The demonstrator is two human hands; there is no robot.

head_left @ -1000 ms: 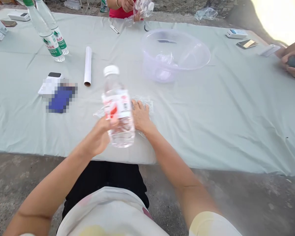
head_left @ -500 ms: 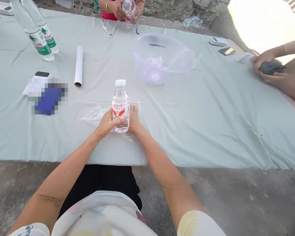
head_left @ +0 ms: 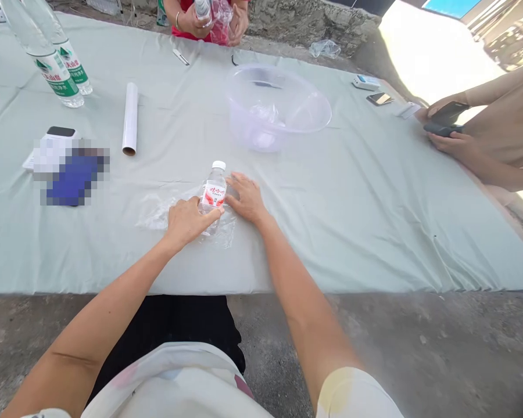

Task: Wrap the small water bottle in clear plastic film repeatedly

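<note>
A small clear water bottle [head_left: 214, 194] with a white cap and a red and white label stands slightly tilted in front of me. My left hand [head_left: 188, 222] is closed around its lower left side, with the thumb across the front. Beside the bottle on the right, my right hand [head_left: 246, 198] lies with its fingers spread and palm down, over clear plastic film. The crumpled plastic film [head_left: 157, 213] spreads under and around the bottle on the table. Whether the right fingertips touch the bottle I cannot tell.
A clear purple basin [head_left: 305, 119] holds crumpled film. On the left are a white roll [head_left: 131, 119], two large water bottles [head_left: 54, 75] and a blurred blue item [head_left: 72, 183]. Across the table a person's hands [head_left: 198, 23] hold a bottle; at right another person's hands [head_left: 455, 139] hold a dark object.
The bottle has come down toward the film on the table, still in my left hand. My right hand has moved from behind the bottle to its right side and spread its fingers.
</note>
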